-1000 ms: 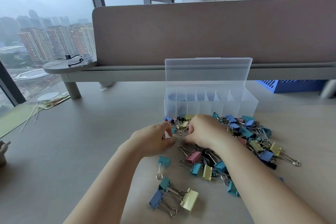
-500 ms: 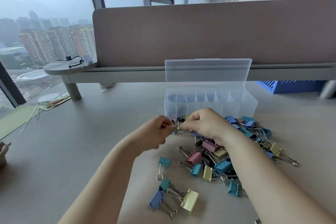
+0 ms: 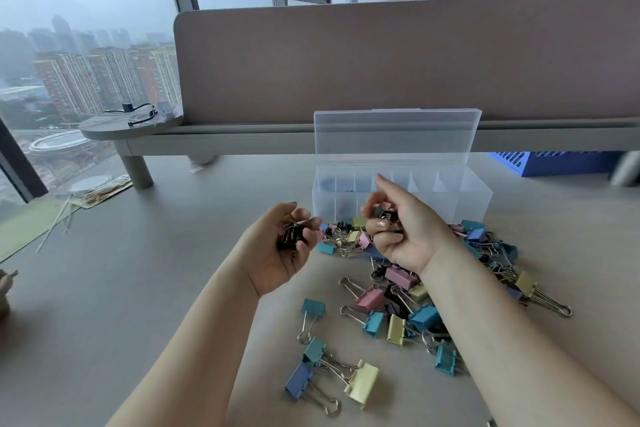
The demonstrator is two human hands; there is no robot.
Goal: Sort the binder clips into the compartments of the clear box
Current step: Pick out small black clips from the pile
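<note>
Head view. The left hand (image 3: 273, 253), palm up above the pale grey tabletop (image 3: 104, 288), is cupped, its fingers curled round a cluster of small black binder clips (image 3: 290, 236) with wire handles. The right hand (image 3: 412, 232), raised just in front of the clear plastic compartment box (image 3: 474, 194), pinches a few small dark and pink clips (image 3: 383, 213) between thumb and curled fingers; its forefinger is straight and points upward across the box's front wall. The box stands on the table beyond both hands, its hinged clear lid (image 3: 398, 135) open and upright. Faint dark shapes in the left-hand compartments are too blurred to identify. The loose pile of pastel and black binder clips (image 3: 398, 291) lies on the table from the foot of the box toward the person, partly beneath the right forearm. Apart from it, nearest the camera, a blue clip (image 3: 298, 381), a teal clip (image 3: 315, 350) and a pale yellow clip (image 3: 362, 383) lie with handles tangled. Behind the box stands a taupe desk divider (image 3: 381, 55)
</note>
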